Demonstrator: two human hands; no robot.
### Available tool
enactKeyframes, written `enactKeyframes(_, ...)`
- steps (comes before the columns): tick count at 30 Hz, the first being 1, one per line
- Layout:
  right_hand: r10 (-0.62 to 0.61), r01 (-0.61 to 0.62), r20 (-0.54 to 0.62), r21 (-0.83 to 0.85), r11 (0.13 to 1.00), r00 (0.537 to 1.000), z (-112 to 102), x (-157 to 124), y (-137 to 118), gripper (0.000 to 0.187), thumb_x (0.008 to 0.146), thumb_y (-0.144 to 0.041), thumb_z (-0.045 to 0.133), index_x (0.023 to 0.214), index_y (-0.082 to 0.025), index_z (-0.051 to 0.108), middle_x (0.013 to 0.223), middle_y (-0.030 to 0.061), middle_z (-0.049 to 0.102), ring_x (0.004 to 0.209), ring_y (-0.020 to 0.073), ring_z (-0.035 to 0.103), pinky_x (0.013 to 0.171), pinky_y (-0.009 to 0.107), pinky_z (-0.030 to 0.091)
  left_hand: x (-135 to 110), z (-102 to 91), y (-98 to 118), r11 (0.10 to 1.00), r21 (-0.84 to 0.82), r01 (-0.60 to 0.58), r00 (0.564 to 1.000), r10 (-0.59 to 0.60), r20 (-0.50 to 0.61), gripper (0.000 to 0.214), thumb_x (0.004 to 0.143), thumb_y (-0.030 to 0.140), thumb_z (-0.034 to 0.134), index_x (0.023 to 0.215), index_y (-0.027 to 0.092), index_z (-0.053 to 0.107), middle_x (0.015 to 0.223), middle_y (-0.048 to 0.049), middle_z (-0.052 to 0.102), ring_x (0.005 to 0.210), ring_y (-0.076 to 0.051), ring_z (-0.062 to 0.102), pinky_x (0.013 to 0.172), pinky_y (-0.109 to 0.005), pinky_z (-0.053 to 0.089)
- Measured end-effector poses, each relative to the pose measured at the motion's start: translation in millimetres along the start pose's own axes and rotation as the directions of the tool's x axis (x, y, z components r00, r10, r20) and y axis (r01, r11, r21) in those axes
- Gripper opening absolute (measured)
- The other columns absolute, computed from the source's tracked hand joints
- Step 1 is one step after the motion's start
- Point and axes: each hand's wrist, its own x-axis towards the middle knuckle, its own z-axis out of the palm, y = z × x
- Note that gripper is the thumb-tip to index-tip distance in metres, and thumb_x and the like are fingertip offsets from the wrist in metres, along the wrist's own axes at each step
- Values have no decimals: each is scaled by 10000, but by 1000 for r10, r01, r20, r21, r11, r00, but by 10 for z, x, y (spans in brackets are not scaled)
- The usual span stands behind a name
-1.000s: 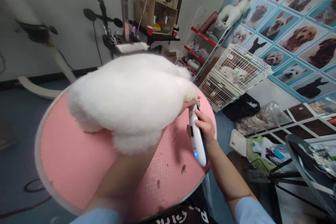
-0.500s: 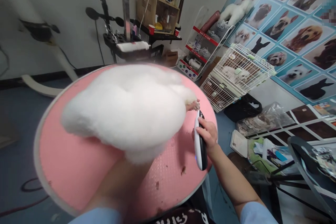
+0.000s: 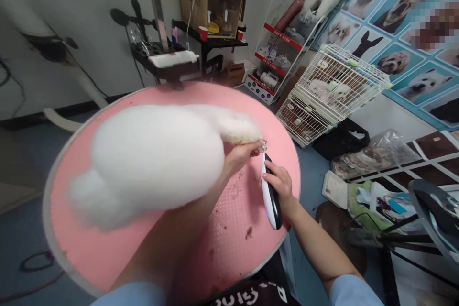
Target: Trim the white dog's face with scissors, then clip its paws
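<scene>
A fluffy white dog [image 3: 154,158] stands on a round pink grooming table [image 3: 107,244], rear toward me. My left arm runs under its body and my left hand [image 3: 238,154] is closed around its paw [image 3: 258,147] at the table's right side. My right hand [image 3: 279,185] is wrapped round a white and black electric clipper [image 3: 270,198], whose tip points up at the paw, a short gap away.
Clumps of brown hair [image 3: 248,233] lie on the table. Behind it stand a grooming arm pole [image 3: 156,5] and a black shelf [image 3: 211,43]. At right are a wire cage [image 3: 330,93], a red rack [image 3: 278,64], and clutter on the floor [image 3: 373,196].
The dog's body has sunk lower and turned, so the tail end now points toward the lower left. My left hand has come into view gripping the paw. The clipper has stayed near the paw.
</scene>
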Motion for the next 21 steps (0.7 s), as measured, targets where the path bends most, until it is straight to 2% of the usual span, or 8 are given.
enactKeyframes(5, -43, 43, 1, 29, 999, 999, 33, 20, 25, 412, 933, -125, 574, 1309, -293, 556, 1400, 115, 630, 1016, 231, 710, 751, 379, 558, 28, -5, 26, 996, -84, -18, 999, 15, -37, 304, 601, 376, 862, 771, 160, 734, 839, -38, 673, 820, -143, 562, 822, -294, 426)
enactKeyframes(12, 3, -3, 6, 28, 1000, 1000, 81, 64, 50, 451, 920, -101, 582, 1322, -304, 555, 1407, 106, 627, 1091, 244, 703, 780, 391, 568, -14, 29, 84, 998, -44, -38, 991, 32, -133, 323, 576, 385, 853, 785, 167, 738, 868, -51, 698, 871, -169, 589, 782, -285, 426)
enactKeyframes(18, 32, -32, 16, 39, 999, 999, 135, 103, 89, 389, 935, -122, 568, 1274, -315, 569, 1382, 90, 644, 1083, 231, 712, 784, 380, 584, 17, 33, 62, 999, -45, -16, 998, 13, -62, 318, 592, 399, 824, 781, 167, 717, 797, -22, 663, 813, -151, 566, 829, -298, 444)
enactKeyframes(21, 36, -33, -37, 70, 997, 999, 135, 81, 101, 406, 904, -138, 621, 1272, -302, 572, 1379, 89, 645, 1105, 240, 707, 808, 386, 592, 27, 23, 48, 1000, -19, -11, 1000, 11, -15, 328, 623, 418, 796, 815, 165, 714, 796, -18, 648, 806, -149, 552, 839, -300, 439)
